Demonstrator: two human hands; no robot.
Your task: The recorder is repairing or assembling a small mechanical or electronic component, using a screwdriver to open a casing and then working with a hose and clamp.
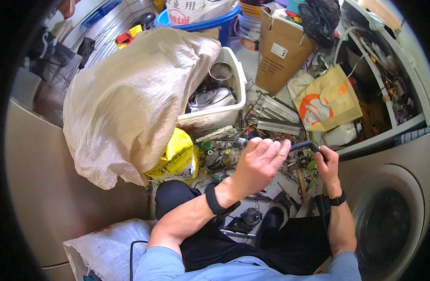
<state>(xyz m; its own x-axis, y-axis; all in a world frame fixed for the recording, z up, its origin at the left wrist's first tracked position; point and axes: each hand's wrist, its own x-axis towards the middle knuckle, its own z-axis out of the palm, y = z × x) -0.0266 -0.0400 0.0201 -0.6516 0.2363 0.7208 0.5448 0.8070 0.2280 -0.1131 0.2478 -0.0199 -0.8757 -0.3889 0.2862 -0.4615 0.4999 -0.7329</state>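
Across the floor clutter I hold a slim black tube (301, 145) with a bend near its right end. What looks like its darker, partly shiny end shows left of my left hand; I cannot tell exactly what kind of thing it is. My left hand (261, 164) is closed around its middle, knuckles up. My right hand (328, 164) pinches the bent end between thumb and fingers. Below both hands lie many small loose parts and scraps (219, 159), too jumbled to name one by one. Several metal strips (278, 125) lie just beyond the tube.
A white bin (210, 117) with metal items stands ahead, partly under a large beige woven sack (131, 98). Nearby are a yellow bag (180, 154), a cardboard box (283, 56), a paper bag (329, 98) and an open shelf (407, 126). A front-loading washer (388, 210) stands at right.
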